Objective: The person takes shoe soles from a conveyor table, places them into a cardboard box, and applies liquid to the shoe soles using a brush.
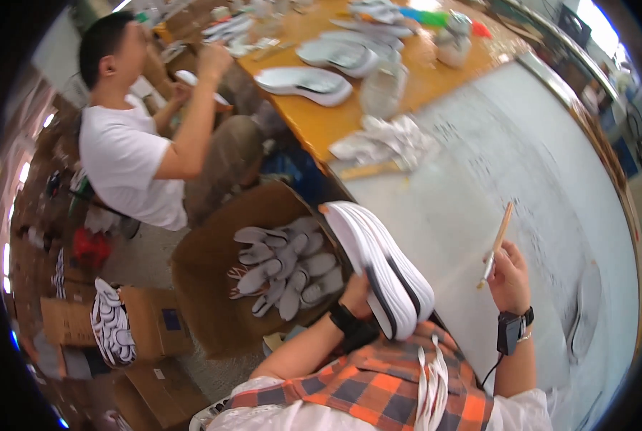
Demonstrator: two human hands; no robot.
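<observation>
My left hand (pixel 357 296) grips a white shoe sole (pixel 389 266) with ridged sides and black trim, tilted above my lap at the table's edge. Whether it is one sole or two pressed together I cannot tell. My right hand (pixel 511 279) is closed round a paintbrush (pixel 502 230); its wooden handle points up and its bristles point down, apart from the sole. Under both hands lies an orange-and-grey checked apron (pixel 378 381), with several white laces (pixel 431 384) hanging over it.
Left of me stands a cardboard box (pixel 195 287) of soles (pixel 288 269). Ahead, an orange table (pixel 299 118) bears more soles (pixel 303 85), a jar (pixel 383 90) and a crumpled cloth (pixel 385 140). A grey tabletop (pixel 472 158) spreads rightward, with a sole (pixel 585 312). Another person (pixel 130 151) sits working at left.
</observation>
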